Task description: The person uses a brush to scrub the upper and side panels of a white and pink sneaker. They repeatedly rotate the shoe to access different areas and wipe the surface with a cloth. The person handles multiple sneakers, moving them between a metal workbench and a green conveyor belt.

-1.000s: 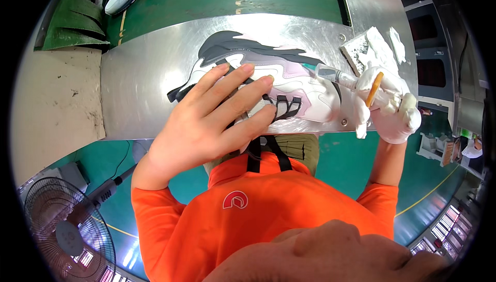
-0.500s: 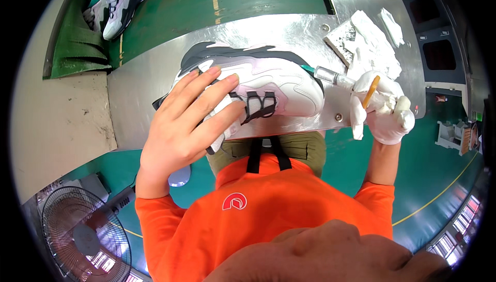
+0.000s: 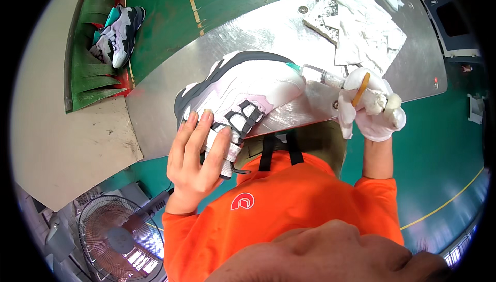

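The left hand (image 3: 199,160), fingers loosely spread, partly covers a shoe (image 3: 245,83), its grip unclear. The right hand (image 3: 371,105) clasps a syringe (image 3: 321,76) in curled fingers, hiding its rear.

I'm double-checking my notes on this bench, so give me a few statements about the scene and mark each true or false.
1. The left hand has its fingers on a pale shoe. True.
2. The right hand holds a brush. False: it holds a clear syringe.
3. The syringe's green tip is at the shoe's toe end. True.
4. A fan stands to the person's right. False: it is to the left.
5. Crumpled white material lies on the metal table. True.
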